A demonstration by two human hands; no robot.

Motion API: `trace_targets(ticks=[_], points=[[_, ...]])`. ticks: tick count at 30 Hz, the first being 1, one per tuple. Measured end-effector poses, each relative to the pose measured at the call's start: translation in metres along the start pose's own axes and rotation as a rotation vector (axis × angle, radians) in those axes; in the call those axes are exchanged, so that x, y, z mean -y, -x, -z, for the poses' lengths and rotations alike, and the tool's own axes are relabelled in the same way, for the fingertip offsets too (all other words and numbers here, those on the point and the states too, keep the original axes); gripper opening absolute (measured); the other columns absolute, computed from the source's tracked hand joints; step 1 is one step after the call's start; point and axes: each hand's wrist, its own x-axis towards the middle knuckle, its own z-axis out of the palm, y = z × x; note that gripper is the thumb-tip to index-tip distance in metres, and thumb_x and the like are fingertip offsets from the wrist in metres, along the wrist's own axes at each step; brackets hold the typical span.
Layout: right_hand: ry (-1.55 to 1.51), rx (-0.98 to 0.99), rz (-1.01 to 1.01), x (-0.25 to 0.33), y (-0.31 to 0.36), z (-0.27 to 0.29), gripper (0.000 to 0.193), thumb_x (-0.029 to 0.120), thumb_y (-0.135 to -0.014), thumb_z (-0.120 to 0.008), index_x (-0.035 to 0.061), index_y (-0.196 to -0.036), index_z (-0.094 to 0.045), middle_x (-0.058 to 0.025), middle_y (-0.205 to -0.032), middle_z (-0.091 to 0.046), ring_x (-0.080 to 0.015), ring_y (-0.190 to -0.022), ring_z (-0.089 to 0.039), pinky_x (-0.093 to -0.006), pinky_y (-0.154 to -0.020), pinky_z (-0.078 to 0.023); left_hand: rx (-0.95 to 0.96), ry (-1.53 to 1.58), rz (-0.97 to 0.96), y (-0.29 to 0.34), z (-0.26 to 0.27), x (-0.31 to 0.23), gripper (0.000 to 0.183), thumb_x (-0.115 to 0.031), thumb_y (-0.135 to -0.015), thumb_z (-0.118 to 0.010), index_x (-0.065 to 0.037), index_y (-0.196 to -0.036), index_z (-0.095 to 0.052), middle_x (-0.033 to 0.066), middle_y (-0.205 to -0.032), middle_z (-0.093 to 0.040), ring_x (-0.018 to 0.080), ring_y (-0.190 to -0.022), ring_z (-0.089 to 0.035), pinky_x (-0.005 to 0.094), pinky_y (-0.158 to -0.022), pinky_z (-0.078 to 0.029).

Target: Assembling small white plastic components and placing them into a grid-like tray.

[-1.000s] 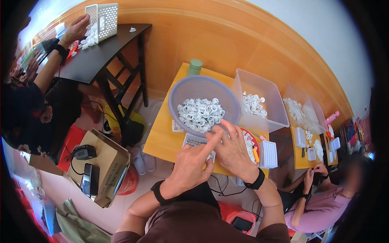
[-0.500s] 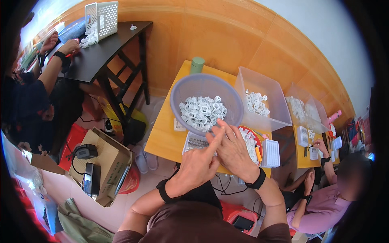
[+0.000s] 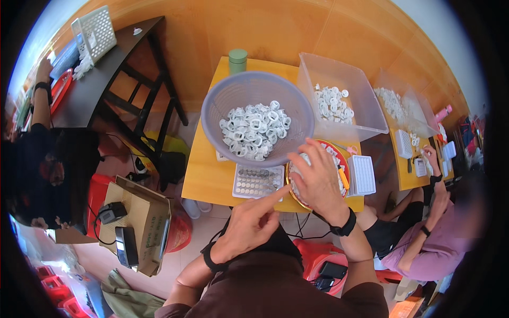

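My left hand (image 3: 249, 222) hovers at the near edge of the yellow table (image 3: 204, 175), index finger pointing out toward a white grid tray (image 3: 257, 182), holding nothing that I can see. My right hand (image 3: 318, 180) lies spread over a round red-rimmed tray (image 3: 339, 159) of small white parts, covering most of it. Just beyond stands a grey plastic basin (image 3: 233, 98) holding several white ring-shaped parts (image 3: 255, 130). Both wrists wear black bands.
A clear plastic bin (image 3: 366, 100) with white rings sits right of the basin, a green cup (image 3: 237, 59) behind it, another white grid tray (image 3: 363, 175) at right. A person sits at my right, another at a dark table (image 3: 106, 74) at left. A cardboard box (image 3: 140, 222) stands on the floor.
My left hand has drawn back from the basin's edge toward me, finger still extended. My right hand stays spread on the round tray.
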Motion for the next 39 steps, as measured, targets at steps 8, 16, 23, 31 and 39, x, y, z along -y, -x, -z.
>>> trace_targets(ticks=[8, 16, 23, 31, 39], points=[[-0.183, -0.070, -0.190, -0.033, -0.006, -0.034, 0.028, 0.000, -0.069, -0.063, 0.0017, -0.096, -0.057, -0.0135, -0.095, -0.051, -0.0324, -0.095, -0.050, -0.0392, -0.078, -0.041, -0.128, 0.186, 0.392, 0.028, 0.002, 0.057, 0.035, 0.002, -0.077, -0.054, -0.003, -0.111, -0.061, 0.0000, -0.060, -0.055, 0.0056, -0.056, -0.052, 0.0193, -0.054, -0.043], [-0.322, 0.406, -0.045, -0.059, -0.063, -0.104, 0.022, 0.001, -0.069, -0.061, -0.0017, -0.090, -0.058, -0.0165, -0.090, -0.054, -0.0348, -0.088, -0.055, -0.0417, -0.076, -0.045, -0.128, 0.290, 0.449, 0.031, 0.003, 0.079, 0.032, 0.002, -0.077, -0.054, -0.002, -0.108, -0.062, 0.0004, -0.061, -0.054, 0.0059, -0.057, -0.052, 0.0195, -0.053, -0.043], [-0.186, 0.744, -0.185, -0.057, -0.079, -0.119, 0.028, 0.006, -0.064, -0.067, -0.0006, -0.090, -0.058, -0.0209, -0.098, -0.058, -0.0353, -0.095, -0.056, -0.0411, -0.080, -0.045, -0.143, 0.338, 0.471, 0.028, 0.008, 0.082, 0.031, 0.002, -0.078, -0.054, -0.002, -0.108, -0.063, 0.0005, -0.062, -0.054, 0.0066, -0.058, -0.052, 0.0191, -0.053, -0.043], [-0.078, 0.685, -0.202, -0.052, -0.083, -0.115, 0.018, -0.003, -0.065, -0.057, -0.0014, -0.083, -0.060, -0.0205, -0.087, -0.062, -0.0357, -0.086, -0.061, -0.0416, -0.075, -0.049, -0.201, 0.432, 0.462, 0.033, 0.015, 0.085, 0.029, 0.001, -0.079, -0.055, -0.003, -0.107, -0.063, -0.0004, -0.063, -0.056, 0.0050, -0.058, -0.053, 0.0187, -0.054, -0.044], [-0.098, 0.352, -0.222, -0.053, -0.074, -0.084, 0.030, -0.002, -0.065, -0.060, 0.0051, -0.094, -0.058, -0.0165, -0.085, -0.062, -0.0321, -0.079, -0.061, -0.0377, -0.067, -0.047, -0.221, 0.507, 0.461, 0.037, 0.016, 0.089, 0.031, 0.002, -0.080, -0.054, -0.002, -0.110, -0.061, 0.0009, -0.067, -0.057, 0.0063, -0.062, -0.054, 0.0197, -0.057, -0.046]])
